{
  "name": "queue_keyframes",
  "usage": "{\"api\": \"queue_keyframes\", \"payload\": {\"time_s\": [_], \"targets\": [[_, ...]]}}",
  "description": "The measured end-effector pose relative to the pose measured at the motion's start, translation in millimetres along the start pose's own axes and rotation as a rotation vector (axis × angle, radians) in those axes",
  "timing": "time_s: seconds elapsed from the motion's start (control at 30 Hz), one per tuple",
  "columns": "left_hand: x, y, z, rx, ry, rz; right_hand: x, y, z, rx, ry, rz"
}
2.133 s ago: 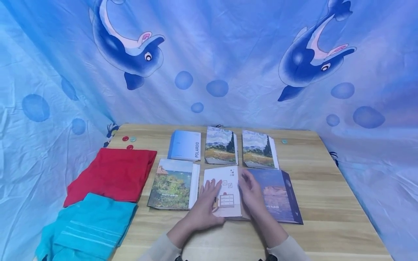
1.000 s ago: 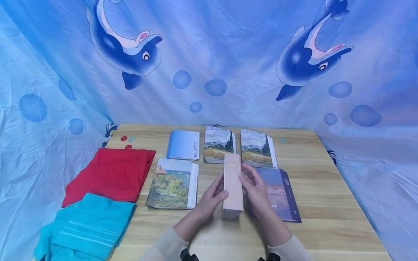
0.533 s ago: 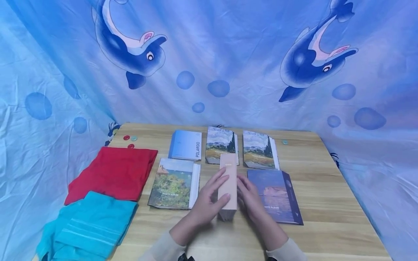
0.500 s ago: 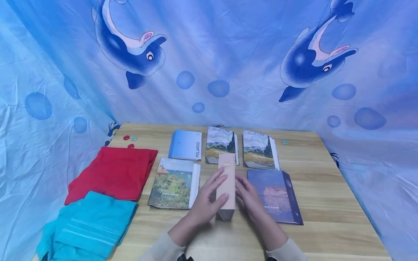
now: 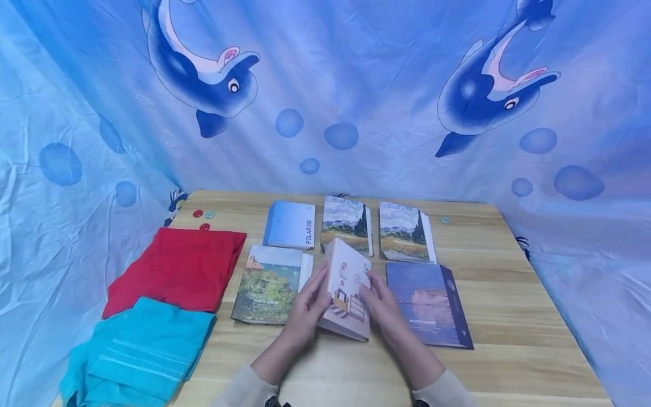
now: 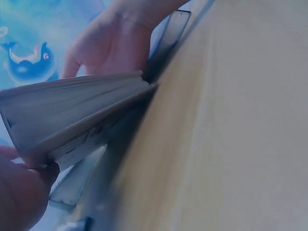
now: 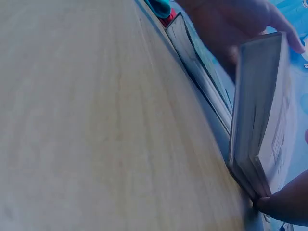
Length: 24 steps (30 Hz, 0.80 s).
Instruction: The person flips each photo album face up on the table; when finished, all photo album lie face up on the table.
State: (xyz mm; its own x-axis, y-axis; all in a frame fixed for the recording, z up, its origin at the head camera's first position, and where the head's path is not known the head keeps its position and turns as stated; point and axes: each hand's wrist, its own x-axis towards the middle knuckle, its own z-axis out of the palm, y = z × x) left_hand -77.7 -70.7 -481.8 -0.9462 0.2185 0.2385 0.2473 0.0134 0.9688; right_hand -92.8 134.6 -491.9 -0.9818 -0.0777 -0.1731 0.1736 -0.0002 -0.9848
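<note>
A pale photo album [image 5: 351, 268] with line-drawn furniture on its cover is tilted above the near middle of the table, spine to the left. My left hand [image 5: 304, 310] grips its spine side. My right hand [image 5: 385, 308] holds the opposite edge, with the thumb on the cover. In the left wrist view, the page ends of the album [image 6: 72, 106] show between both hands. The right wrist view has the album [image 7: 257, 96] on a slant, with my right thumb [image 7: 284, 202] at its lower edge. The fingers behind the album are hidden.
Left of my hands lies a garden-cover album [image 5: 272, 282]; at right, a sea-cliff album [image 5: 424, 302]. Behind are a blue Polaroid album [image 5: 291, 223] and two landscape albums [image 5: 346, 223]. Red cloth [image 5: 175, 268] and turquoise cloth [image 5: 142, 345] lie left, with small discs [image 5: 198, 213] beyond.
The pale album lay cover up between my hands, then turned to stand spine up. Now it has rolled left, so the cover faces up at a slant. The other albums have not moved.
</note>
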Motion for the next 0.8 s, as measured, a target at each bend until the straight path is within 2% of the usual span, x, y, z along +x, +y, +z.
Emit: {"api": "queue_keyframes", "payload": {"time_s": [0.13, 0.3, 0.4, 0.63, 0.7, 0.8], "targets": [[-1.3, -5.5, -2.3, 0.035, 0.015, -0.074, 1.9, 1.6, 0.8, 0.012, 0.017, -0.032], [-2.3, -10.9, -1.1, 0.051, -0.010, -0.202, 3.3, -1.8, 3.9, -0.073, 0.077, -0.017], [-3.2, -14.2, 1.4, 0.118, -0.022, -0.246, 3.3, -3.9, 4.1, -0.121, 0.099, -0.011], [-5.2, -14.4, 2.4, 0.278, 0.027, -0.252, -1.4, -6.1, 2.6, -0.156, 0.113, -0.050], [-5.8, -12.1, 1.8, 0.330, 0.031, -0.240, -2.8, -7.7, 1.4, -0.133, 0.111, -0.070], [-5.0, -7.6, 2.1, 0.402, 0.023, -0.185, -3.5, -10.7, -3.1, -0.094, 0.113, -0.109]]}}
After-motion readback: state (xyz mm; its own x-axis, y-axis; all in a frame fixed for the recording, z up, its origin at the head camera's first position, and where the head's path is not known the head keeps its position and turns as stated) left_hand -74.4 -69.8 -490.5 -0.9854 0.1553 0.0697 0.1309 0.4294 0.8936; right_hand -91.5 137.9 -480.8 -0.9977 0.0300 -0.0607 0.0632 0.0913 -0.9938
